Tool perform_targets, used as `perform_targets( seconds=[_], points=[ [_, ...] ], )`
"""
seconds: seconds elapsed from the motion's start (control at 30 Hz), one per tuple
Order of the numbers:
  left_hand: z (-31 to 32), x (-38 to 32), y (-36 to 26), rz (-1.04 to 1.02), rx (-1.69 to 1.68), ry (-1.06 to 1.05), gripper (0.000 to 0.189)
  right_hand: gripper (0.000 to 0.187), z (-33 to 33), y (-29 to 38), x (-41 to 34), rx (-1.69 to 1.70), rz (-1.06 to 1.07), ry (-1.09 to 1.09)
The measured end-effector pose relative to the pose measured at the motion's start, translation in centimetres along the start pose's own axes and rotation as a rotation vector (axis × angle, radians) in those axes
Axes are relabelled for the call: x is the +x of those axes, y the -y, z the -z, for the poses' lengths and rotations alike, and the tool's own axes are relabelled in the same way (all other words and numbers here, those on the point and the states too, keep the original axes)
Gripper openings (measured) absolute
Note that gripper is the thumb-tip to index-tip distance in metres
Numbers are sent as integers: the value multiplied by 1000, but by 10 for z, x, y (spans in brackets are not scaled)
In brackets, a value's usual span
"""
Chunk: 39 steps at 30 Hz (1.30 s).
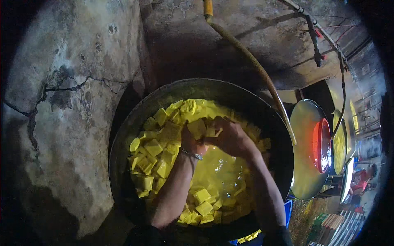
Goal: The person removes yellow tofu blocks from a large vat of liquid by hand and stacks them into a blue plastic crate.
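A large round dark vat (pixel 123 132) holds cloudy yellow liquid (pixel 212 166) with many yellow square blocks (pixel 153 147), possibly tofu, piled mostly along its left side and at the bottom edge. Both hands reach over the upper middle of the vat. My left hand (pixel 192 143), with a bracelet at the wrist, has a block (pixel 197 129) at its fingers. My right hand (pixel 229 138) is beside it, its curled fingers at a smaller pale piece (pixel 211 131). Shadow hides how firmly each hand grips.
A yellowed hose (pixel 261 70) hangs over the vat's right rim. Farther right stand a second round vat (pixel 298 172) with a red basin (pixel 320 146) and another vat (pixel 339 144). A cracked wall (pixel 70 123) rises at left. A person in red (pixel 360 181) is far right.
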State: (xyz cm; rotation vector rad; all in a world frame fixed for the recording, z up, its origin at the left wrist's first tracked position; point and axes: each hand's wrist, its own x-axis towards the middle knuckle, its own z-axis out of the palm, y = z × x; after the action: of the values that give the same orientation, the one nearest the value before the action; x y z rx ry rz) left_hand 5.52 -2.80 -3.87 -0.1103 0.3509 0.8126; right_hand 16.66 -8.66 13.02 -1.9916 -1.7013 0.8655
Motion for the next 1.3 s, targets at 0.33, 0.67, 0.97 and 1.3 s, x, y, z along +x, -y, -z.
perform_targets(
  seconds=[0.33,0.67,0.97,1.3],
  points=[
    [-51,-7,-43,-107,96,132,29,33,-16,1,32,407,172,-281],
    [-52,-15,-64,-112,-123,-95,40,49,-137,-191,4,-1110,493,21],
    [-32,-21,-54,-12,-193,-61,43,48,-95,-133,19,-369,61,-37],
    [-32,-20,28,26,44,-53,34,44,-7,-79,-46,1614,29,133]
  ],
)
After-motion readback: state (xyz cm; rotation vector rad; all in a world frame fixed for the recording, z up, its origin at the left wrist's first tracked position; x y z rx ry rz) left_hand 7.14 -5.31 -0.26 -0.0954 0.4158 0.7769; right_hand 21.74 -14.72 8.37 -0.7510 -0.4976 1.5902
